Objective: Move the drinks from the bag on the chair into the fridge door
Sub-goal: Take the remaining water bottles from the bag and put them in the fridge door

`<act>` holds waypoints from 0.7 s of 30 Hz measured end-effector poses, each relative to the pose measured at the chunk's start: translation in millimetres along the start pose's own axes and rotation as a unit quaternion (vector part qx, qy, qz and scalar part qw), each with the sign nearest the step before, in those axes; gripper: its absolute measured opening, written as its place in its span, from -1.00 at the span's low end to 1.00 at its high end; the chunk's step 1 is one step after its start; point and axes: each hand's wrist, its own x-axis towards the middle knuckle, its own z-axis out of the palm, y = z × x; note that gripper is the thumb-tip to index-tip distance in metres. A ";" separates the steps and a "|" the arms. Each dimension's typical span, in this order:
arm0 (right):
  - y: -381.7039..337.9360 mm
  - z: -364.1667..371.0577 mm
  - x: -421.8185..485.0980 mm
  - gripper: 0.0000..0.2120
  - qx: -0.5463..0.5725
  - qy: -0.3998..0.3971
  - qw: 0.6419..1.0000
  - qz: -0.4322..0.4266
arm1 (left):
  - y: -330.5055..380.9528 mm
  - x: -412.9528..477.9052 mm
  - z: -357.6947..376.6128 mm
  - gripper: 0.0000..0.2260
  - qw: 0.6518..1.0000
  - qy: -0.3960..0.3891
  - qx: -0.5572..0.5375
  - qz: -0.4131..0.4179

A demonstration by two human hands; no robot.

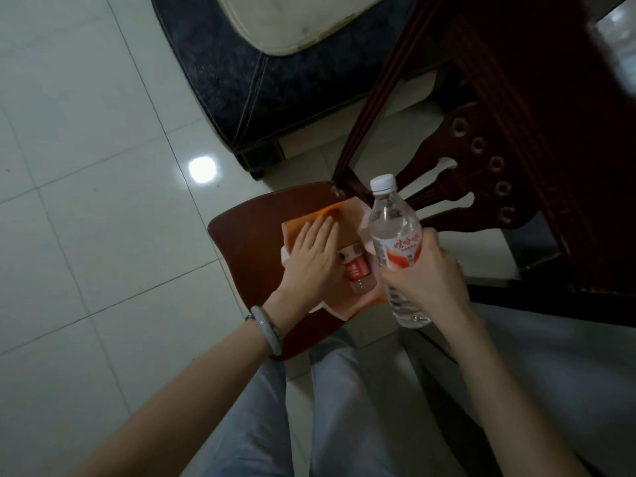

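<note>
A pale tiled floor (86, 201) fills the 9 o'clock half of the view, and a dark blue sofa (275, 80) with a cream cushion sits at 12 o'clock. A dark wooden chair (241, 249) stands at the centre, its carved back rising toward 2 o'clock. An orange paper bag (346, 218) lies on the seat with its mouth open. At 3 o'clock of the bag, lifted clear of it, a clear water bottle (395, 232) with a red and white label tilts slightly, its white cap toward 12 o'clock. The right hand (426, 273) grips it, fingers wrapped round the lower half. The left hand (309, 256) lies flat on the bag's 9 o'clock side, fingers straight and together. A small red-labelled bottle (356, 271) lies inside the bag, between the hands. A pale bangle (265, 327) circles the left wrist
</note>
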 end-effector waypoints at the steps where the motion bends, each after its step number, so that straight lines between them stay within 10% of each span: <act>1: 4.4 -7.6 -3.2 -0.43 0.001 0.011 1.000 0.002 | 8.4 5.9 9.1 -0.37 1.000 -0.020 -0.016 -0.014; 8: 25.9 -18.8 5.9 -0.41 -0.015 0.024 1.000 0.003 | 46.7 56.8 89.2 -0.42 0.967 -0.139 -0.128 -0.172; 17: 33.4 6.2 35.6 -0.40 -0.022 -0.008 0.999 -0.024 | 28.7 101.9 176.5 -0.61 0.745 -0.139 -0.457 -0.465; 21: 33.4 9.5 45.3 -0.38 -0.049 -0.015 0.998 -0.027 | 25.0 110.4 214.0 -0.75 0.709 -0.111 -0.469 -0.515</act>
